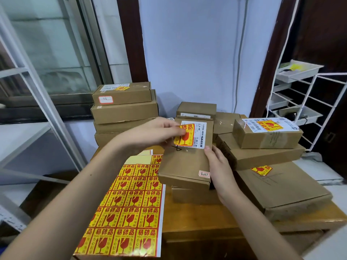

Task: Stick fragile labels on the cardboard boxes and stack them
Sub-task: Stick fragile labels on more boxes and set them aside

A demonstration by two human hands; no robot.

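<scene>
Pinching label [183, 135] left hand [161, 131], right hand [218, 166] gripping box [185, 162]

Yellow fragile label [183, 135] pinched by left hand [161, 131] against white sticker on tilted cardboard box [185, 164]; box edge gripped by right hand [218, 166]. Label apparently only partly stuck. Label sheet [127, 209] laid beside.

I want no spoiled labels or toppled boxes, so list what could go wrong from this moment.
1. The left hand pinches the fragile label over the box's white printed label; it may land crooked and cover that print.
2. The right hand holds the box by one side only, tilted above another box; pressing could tip it.
3. The sticker sheet overhangs the table edge and might slide off.
</scene>
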